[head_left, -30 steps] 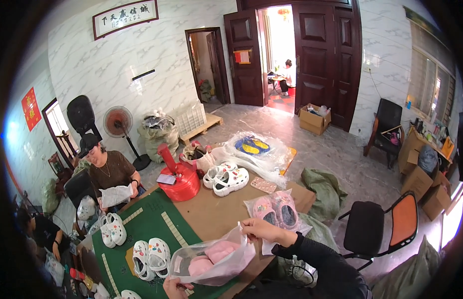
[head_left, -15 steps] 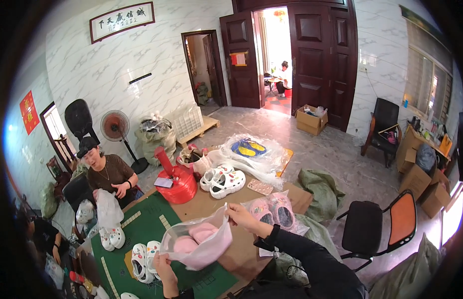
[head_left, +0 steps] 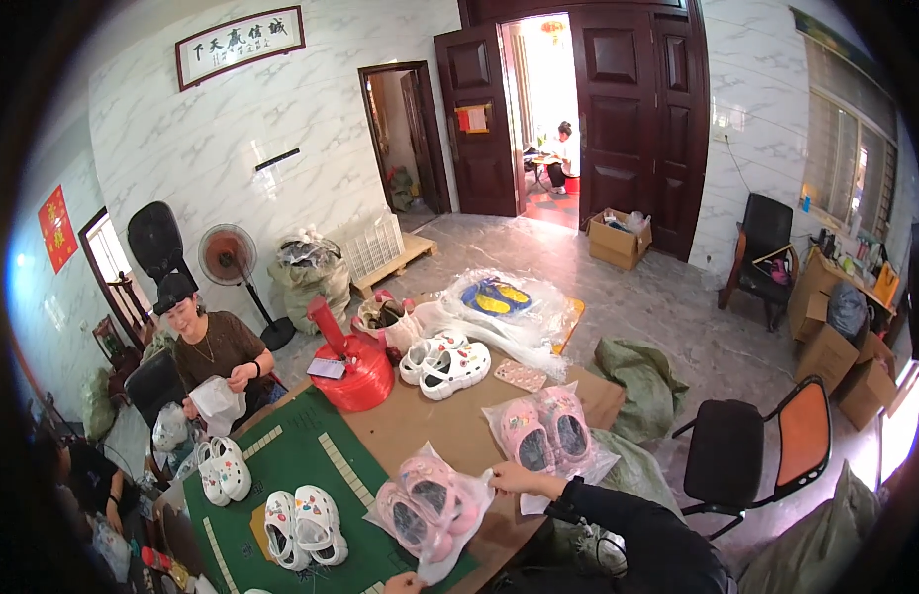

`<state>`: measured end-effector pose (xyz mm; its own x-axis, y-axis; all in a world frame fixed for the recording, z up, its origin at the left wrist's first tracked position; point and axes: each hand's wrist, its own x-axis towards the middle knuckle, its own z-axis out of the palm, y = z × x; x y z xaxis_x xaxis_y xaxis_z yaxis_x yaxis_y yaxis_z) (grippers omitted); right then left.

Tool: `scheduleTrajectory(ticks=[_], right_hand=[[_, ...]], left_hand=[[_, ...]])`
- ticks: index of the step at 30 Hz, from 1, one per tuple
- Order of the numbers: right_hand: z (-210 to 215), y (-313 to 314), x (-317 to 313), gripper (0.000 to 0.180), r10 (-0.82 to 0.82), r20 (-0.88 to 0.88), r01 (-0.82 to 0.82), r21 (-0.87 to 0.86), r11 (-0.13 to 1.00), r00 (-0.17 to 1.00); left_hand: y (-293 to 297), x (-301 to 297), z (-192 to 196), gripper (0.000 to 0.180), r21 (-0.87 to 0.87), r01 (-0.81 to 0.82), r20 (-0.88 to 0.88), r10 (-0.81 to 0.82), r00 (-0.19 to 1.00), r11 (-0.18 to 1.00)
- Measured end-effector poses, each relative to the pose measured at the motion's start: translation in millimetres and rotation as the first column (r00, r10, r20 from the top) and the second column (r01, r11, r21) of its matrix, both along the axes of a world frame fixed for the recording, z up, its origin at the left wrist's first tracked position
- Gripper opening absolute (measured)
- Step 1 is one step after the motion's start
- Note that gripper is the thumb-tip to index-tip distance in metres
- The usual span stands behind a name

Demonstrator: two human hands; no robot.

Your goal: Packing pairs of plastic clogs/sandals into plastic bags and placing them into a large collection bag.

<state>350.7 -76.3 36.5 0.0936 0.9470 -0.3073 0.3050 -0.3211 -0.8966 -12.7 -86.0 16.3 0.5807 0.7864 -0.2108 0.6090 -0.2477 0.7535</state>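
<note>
A clear plastic bag with a pair of pink clogs [head_left: 428,507] lies at the near edge of the table, half on the green mat [head_left: 281,465]. My right hand [head_left: 514,479] grips the bag's right edge. Only part of my left hand [head_left: 404,584] shows at the bottom of the picture, where it pinches the bag's lower corner. A second bagged pair of pink clogs [head_left: 544,432] lies just beyond my right hand on the brown tabletop [head_left: 449,421].
White decorated clogs sit in pairs on the mat [head_left: 301,525] [head_left: 225,469] and by a red container [head_left: 348,370] [head_left: 445,360]. A seated person [head_left: 210,346] across the table holds a plastic bag. An orange-backed chair [head_left: 766,445], sacks and cardboard boxes stand to the right.
The bag of pink clogs has come down from being held up in the air onto the table. My left hand dropped toward the lower edge; my right hand stays on the bag.
</note>
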Motion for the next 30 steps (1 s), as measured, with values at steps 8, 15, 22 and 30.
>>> scheduleTrajectory(ticks=[8,15,22,30], right_hand=[[-25.6,-14.5,7.6,0.019,0.199,0.035,-0.198,-0.015,0.980,0.979],[-28.2,-13.8,11.1,0.019,0.383,0.476,-0.442,0.012,0.897,0.792],[-10.0,-3.0,2.5,0.017,0.182,0.414,-0.267,0.157,0.951,0.892],[-26.3,28.3,-59.7,0.025,0.224,0.544,-0.320,0.088,0.943,0.809]], left_hand=[[-9.7,19.1,1.1,0.022,-0.084,0.182,-0.185,-0.195,0.963,0.980],[-10.2,20.8,-0.2,0.021,-0.190,0.343,-0.396,-0.392,0.830,0.920],[-15.8,19.4,21.8,0.029,0.046,0.194,-0.162,-0.185,0.969,0.980],[-42.4,8.7,26.0,0.034,-0.082,0.070,-0.244,-0.088,0.966,0.994]])
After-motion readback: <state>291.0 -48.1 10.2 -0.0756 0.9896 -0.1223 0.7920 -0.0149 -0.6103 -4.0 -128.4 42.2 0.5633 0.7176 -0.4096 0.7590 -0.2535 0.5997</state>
